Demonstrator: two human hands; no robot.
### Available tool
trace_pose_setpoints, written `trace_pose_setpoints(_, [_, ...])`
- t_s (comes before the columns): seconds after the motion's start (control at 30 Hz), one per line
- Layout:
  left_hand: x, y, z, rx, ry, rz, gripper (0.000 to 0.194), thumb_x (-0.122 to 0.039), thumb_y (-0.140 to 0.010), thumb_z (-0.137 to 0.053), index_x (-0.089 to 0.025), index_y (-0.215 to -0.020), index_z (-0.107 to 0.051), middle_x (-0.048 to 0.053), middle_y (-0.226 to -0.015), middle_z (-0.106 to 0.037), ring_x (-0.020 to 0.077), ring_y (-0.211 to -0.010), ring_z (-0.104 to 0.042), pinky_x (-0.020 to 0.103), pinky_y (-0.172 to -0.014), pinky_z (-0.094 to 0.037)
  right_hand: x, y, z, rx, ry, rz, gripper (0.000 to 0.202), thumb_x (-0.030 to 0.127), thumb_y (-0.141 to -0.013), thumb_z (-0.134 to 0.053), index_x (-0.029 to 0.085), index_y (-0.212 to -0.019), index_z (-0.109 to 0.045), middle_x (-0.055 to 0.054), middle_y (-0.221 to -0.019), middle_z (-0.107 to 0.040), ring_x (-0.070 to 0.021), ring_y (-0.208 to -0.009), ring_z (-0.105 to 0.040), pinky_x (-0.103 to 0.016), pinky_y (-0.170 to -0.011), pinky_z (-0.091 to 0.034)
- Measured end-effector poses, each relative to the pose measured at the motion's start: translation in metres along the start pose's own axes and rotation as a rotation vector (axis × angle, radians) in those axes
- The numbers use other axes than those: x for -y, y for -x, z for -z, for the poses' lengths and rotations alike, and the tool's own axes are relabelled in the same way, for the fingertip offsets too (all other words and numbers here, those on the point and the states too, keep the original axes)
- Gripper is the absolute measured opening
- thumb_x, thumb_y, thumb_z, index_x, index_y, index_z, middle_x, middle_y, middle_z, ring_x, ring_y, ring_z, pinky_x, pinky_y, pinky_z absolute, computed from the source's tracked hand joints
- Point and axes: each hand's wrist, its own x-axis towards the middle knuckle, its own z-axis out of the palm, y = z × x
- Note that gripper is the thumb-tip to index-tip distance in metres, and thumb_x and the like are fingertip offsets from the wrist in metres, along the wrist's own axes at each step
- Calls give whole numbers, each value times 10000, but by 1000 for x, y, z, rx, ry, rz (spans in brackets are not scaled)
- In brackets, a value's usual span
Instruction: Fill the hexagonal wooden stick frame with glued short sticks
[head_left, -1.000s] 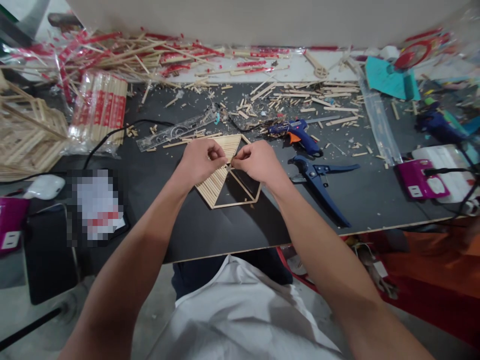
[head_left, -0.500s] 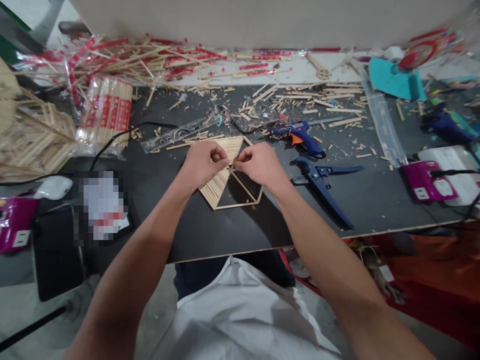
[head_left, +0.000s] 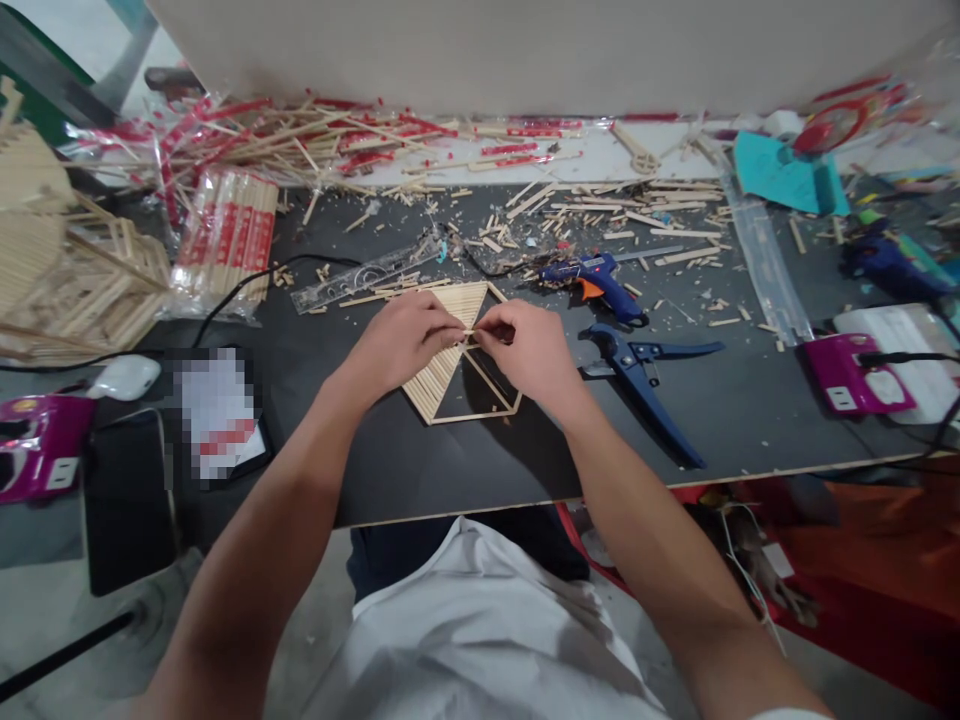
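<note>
A hexagonal frame of thin wooden sticks [head_left: 471,418] lies flat on the dark tabletop. Its left and upper sections are filled with rows of sticks, while the lower and right sections show bare table between the spokes. My left hand [head_left: 409,338] rests over the filled left side, thumb and fingers closed in a pinch near the frame's centre. From the right, my right hand [head_left: 529,345] pinches at the same spot. A tiny pale bit of wooden stick [head_left: 469,333] shows between the meeting fingertips; the fingers cover most of it.
A blue glue gun [head_left: 600,280] and blue-handled cutter [head_left: 645,385] lie to the right. Behind are a clear ruler [head_left: 360,275] and scattered stick offcuts [head_left: 607,215]. Packed sticks [head_left: 225,235], stick lattices [head_left: 105,270] and phones [head_left: 127,500] occupy the left. A cable [head_left: 247,268] crosses there.
My fingertips have come closer together over the frame's centre, and my left fingers are straighter. The whole view has shifted slightly; the frame stays on the table.
</note>
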Motion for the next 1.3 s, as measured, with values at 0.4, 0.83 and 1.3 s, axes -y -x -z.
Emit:
trace_pose_setpoints(0.4, [-14,3,12,-35,-22,-16,337,-333,-1058,-466,-166,-1016,-755,103,-1003,-739,230,-965,-675,333,-882,-493,-25,66,85,-116,140,-140,195,383,-887,-672,251,-1003,-759,-91,-1059,-771,-264,-936,-707,-405,-864,-554])
trace_pose_setpoints(0.83, [-24,5,15,-94,-77,4,317,-308,-1063,-451,-159,-1026,-729,112,-1021,-720,231,-982,-662,338,-902,-488,-109,122,130,108,645,-129,667,532,-959,-516,176,-1522,-480,-256,-1412,-577,-450,-1372,-527,-591,-1133,-444])
trace_pose_setpoints(1.3, [-22,10,4,-314,-359,-13,406,-345,-1117,-374,-165,-1045,-731,62,-871,-762,180,-825,-720,268,-772,-501,1,91,69,43,-129,-266,503,656,-1029,-390,229,-917,-632,-76,-889,-722,-237,-840,-672,-350,-778,-503])
